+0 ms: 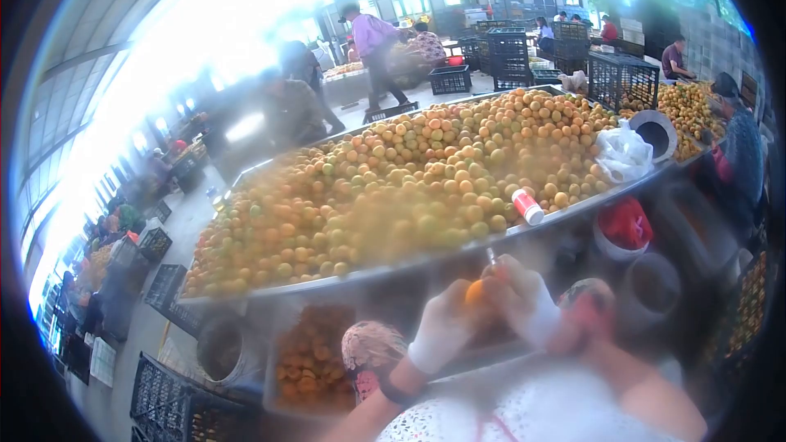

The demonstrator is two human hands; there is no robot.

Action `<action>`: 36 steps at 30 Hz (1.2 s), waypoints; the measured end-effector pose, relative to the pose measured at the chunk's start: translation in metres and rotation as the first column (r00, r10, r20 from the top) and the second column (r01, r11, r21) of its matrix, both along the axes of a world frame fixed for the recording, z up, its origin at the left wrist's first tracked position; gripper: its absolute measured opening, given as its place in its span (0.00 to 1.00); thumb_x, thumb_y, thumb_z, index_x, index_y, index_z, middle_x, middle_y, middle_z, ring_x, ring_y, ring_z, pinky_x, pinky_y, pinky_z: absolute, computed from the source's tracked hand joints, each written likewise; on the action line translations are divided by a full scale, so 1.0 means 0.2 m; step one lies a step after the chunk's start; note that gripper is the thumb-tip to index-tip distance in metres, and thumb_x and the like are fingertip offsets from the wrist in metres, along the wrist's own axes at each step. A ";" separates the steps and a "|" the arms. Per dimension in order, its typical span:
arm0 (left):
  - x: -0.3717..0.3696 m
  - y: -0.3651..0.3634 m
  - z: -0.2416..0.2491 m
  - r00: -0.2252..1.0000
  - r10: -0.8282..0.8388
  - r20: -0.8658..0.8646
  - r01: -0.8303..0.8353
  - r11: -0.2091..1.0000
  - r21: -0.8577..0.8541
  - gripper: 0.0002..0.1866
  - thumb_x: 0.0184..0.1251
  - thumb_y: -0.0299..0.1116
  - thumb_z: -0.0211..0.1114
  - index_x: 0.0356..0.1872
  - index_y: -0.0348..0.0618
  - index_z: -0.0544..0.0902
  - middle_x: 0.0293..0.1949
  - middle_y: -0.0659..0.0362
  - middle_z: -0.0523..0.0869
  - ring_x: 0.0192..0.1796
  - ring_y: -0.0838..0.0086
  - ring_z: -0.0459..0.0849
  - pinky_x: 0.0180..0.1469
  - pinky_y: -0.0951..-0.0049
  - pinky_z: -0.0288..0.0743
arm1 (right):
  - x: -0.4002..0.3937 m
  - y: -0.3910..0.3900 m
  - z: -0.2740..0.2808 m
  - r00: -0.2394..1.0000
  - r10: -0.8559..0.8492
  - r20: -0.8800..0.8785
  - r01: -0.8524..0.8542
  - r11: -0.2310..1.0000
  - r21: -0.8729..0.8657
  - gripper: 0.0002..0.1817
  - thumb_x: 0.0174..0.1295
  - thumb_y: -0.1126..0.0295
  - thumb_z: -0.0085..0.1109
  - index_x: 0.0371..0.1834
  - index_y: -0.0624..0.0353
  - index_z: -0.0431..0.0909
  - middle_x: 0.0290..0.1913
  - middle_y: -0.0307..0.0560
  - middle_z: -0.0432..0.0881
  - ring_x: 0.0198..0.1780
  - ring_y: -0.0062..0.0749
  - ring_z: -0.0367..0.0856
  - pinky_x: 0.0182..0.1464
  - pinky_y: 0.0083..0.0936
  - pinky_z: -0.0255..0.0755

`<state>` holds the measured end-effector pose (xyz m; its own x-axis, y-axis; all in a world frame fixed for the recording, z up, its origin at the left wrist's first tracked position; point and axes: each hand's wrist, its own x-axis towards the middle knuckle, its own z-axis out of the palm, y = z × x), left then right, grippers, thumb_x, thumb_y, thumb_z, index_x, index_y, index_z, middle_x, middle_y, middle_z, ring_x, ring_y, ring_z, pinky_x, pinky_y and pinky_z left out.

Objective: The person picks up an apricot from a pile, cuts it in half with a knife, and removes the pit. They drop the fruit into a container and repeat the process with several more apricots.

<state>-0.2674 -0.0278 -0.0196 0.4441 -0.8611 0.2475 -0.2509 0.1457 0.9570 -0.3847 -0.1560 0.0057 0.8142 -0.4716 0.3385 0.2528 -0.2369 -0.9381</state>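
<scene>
Both my hands wear white gloves and meet low in the middle of the head view, just in front of a big metal-edged table. My left hand point(442, 323) is closed around a round orange fruit point(475, 293), which looks like an apricot. Against it, my right hand point(524, 299) is closed on a small tool with a short metal tip point(491, 255); blur hides its exact kind. Beyond my hands, a wide heap of orange and greenish fruit point(426, 172) covers the table. A red and white bottle point(528, 206) lies on the near edge of the heap.
Left of my knees stands a tub point(272, 385) of darker orange pieces, beside a round bucket point(219, 352). A white plastic bag point(626, 151) and a red bag in a pail point(625, 225) are to the right. Black crates point(624, 78) and several people surround the table.
</scene>
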 end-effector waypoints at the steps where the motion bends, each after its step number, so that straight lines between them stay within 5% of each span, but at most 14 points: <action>1: 0.00 0.00 0.01 1.000 0.009 0.004 -0.009 1.000 0.000 0.16 0.68 0.31 0.69 0.51 0.34 0.76 0.40 0.63 0.82 0.41 0.83 0.78 0.44 0.81 0.73 | 0.00 0.01 0.01 1.000 0.009 0.004 -0.009 1.000 0.000 0.09 0.72 0.66 0.57 0.43 0.61 0.76 0.30 0.37 0.78 0.29 0.21 0.76 0.32 0.20 0.72; 3: -0.02 0.02 0.02 0.993 0.033 0.113 -0.036 0.999 0.028 0.17 0.68 0.34 0.71 0.48 0.33 0.78 0.39 0.62 0.81 0.42 0.83 0.77 0.45 0.80 0.73 | -0.02 0.03 0.03 0.993 0.109 -0.049 -0.075 0.890 0.450 0.12 0.75 0.61 0.54 0.46 0.59 0.75 0.32 0.34 0.77 0.31 0.17 0.74 0.32 0.18 0.70; 7: -0.03 0.02 0.01 0.992 0.041 0.118 -0.033 0.997 -0.067 0.18 0.70 0.39 0.69 0.48 0.33 0.78 0.38 0.62 0.81 0.39 0.83 0.76 0.44 0.80 0.72 | 0.00 0.02 0.00 0.990 0.143 -0.009 -0.122 0.870 0.477 0.14 0.76 0.57 0.52 0.47 0.58 0.75 0.35 0.34 0.77 0.34 0.16 0.73 0.34 0.17 0.70; 10: -0.05 0.03 0.07 0.994 0.017 -0.112 -0.016 1.000 0.011 0.20 0.74 0.45 0.63 0.48 0.34 0.78 0.36 0.63 0.79 0.38 0.82 0.74 0.43 0.79 0.72 | 0.02 0.02 -0.05 0.993 0.120 -0.008 -0.111 0.937 0.330 0.14 0.76 0.57 0.53 0.46 0.58 0.75 0.37 0.35 0.76 0.37 0.16 0.72 0.35 0.17 0.70; 12: -0.04 0.02 0.05 0.987 0.004 -0.162 -0.007 1.000 -0.018 0.21 0.75 0.47 0.60 0.48 0.35 0.78 0.37 0.62 0.79 0.38 0.80 0.75 0.43 0.78 0.73 | 0.06 0.00 -0.12 0.985 -0.033 0.169 0.060 0.986 -0.157 0.12 0.75 0.61 0.53 0.45 0.59 0.74 0.34 0.37 0.77 0.34 0.17 0.74 0.35 0.19 0.71; 14: -0.03 0.00 0.01 0.976 -0.019 -0.217 0.009 0.999 -0.044 0.22 0.76 0.50 0.56 0.49 0.36 0.78 0.37 0.62 0.79 0.38 0.79 0.76 0.43 0.76 0.74 | 0.03 0.01 -0.09 0.990 -0.057 0.133 0.074 0.989 -0.130 0.10 0.75 0.64 0.53 0.46 0.60 0.73 0.33 0.40 0.78 0.34 0.18 0.76 0.34 0.21 0.72; 16: -0.04 -0.02 -0.01 0.688 0.067 -0.722 -0.012 0.997 0.082 0.22 0.77 0.50 0.53 0.51 0.39 0.78 0.41 0.60 0.81 0.41 0.75 0.80 0.44 0.71 0.79 | 0.02 0.02 -0.05 0.993 -0.073 0.095 0.082 0.992 -0.098 0.08 0.75 0.67 0.53 0.46 0.61 0.73 0.31 0.42 0.79 0.33 0.20 0.78 0.34 0.23 0.73; 19: -0.07 -0.05 0.00 0.439 -0.044 -0.897 -0.006 0.999 -0.051 0.21 0.77 0.49 0.53 0.55 0.42 0.77 0.46 0.59 0.82 0.43 0.73 0.83 0.43 0.68 0.82 | 0.02 0.02 -0.06 0.998 -0.056 0.025 0.060 0.980 -0.190 0.06 0.73 0.71 0.53 0.47 0.62 0.72 0.29 0.48 0.80 0.31 0.25 0.82 0.32 0.27 0.73; 25: 0.05 -0.17 -0.24 0.651 -0.254 -0.715 -0.009 0.940 -0.341 0.19 0.78 0.42 0.57 0.60 0.42 0.77 0.46 0.59 0.85 0.45 0.73 0.85 0.46 0.73 0.80 | 0.13 -0.08 -0.12 0.980 -0.182 0.083 0.194 0.764 -0.615 0.13 0.71 0.66 0.55 0.51 0.62 0.72 0.32 0.53 0.80 0.30 0.48 0.82 0.31 0.38 0.74; 27: 0.06 -0.10 -0.16 0.716 -0.312 -0.624 0.039 0.911 -0.410 0.20 0.77 0.39 0.57 0.62 0.38 0.75 0.45 0.57 0.86 0.45 0.70 0.86 0.49 0.69 0.80 | 0.21 -0.18 -0.26 0.967 -0.224 0.124 0.248 0.701 -0.669 0.10 0.72 0.68 0.53 0.51 0.61 0.74 0.32 0.47 0.79 0.27 0.38 0.79 0.30 0.32 0.73; 28: 0.07 -0.09 -0.19 0.757 -0.248 -0.604 -0.004 0.923 -0.384 0.19 0.77 0.39 0.58 0.61 0.37 0.77 0.45 0.56 0.86 0.45 0.69 0.86 0.50 0.69 0.80 | 0.23 -0.12 -0.25 0.989 -0.092 0.116 0.123 0.947 -0.296 0.19 0.75 0.64 0.49 0.64 0.61 0.64 0.31 0.40 0.76 0.27 0.23 0.75 0.28 0.19 0.68; 30: 0.07 -0.04 -0.19 0.778 -0.074 -0.624 -0.181 0.924 -0.336 0.17 0.76 0.37 0.58 0.56 0.36 0.81 0.46 0.57 0.86 0.44 0.71 0.86 0.51 0.72 0.78 | 0.27 -0.05 -0.23 0.993 0.008 0.118 -0.041 0.958 0.282 0.24 0.79 0.63 0.45 0.74 0.61 0.62 0.29 0.33 0.73 0.27 0.11 0.71 0.28 0.09 0.65; 33: 0.08 0.06 -0.22 0.849 0.208 -0.486 -0.398 0.856 -0.329 0.16 0.77 0.37 0.57 0.55 0.36 0.82 0.48 0.56 0.87 0.46 0.72 0.85 0.52 0.73 0.77 | 0.32 0.02 -0.19 0.944 0.329 -0.033 -0.324 0.941 0.099 0.18 0.79 0.67 0.44 0.66 0.62 0.71 0.30 0.35 0.75 0.31 0.14 0.73 0.35 0.10 0.68; 36: 0.10 0.13 -0.19 0.845 0.502 -0.184 -0.534 0.803 -0.262 0.16 0.77 0.37 0.57 0.56 0.38 0.81 0.48 0.52 0.88 0.48 0.71 0.84 0.53 0.73 0.76 | 0.37 -0.07 -0.21 0.796 0.602 0.064 -0.575 0.718 0.393 0.19 0.76 0.61 0.51 0.60 0.63 0.76 0.40 0.41 0.82 0.42 0.31 0.81 0.59 0.30 0.70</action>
<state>-0.2481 -0.0016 -0.0569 0.8394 -0.3897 0.3789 -0.2747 0.2973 0.9144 -0.3115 -0.1701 -0.0359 0.9836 0.0335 0.1772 0.1583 0.3102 -0.9374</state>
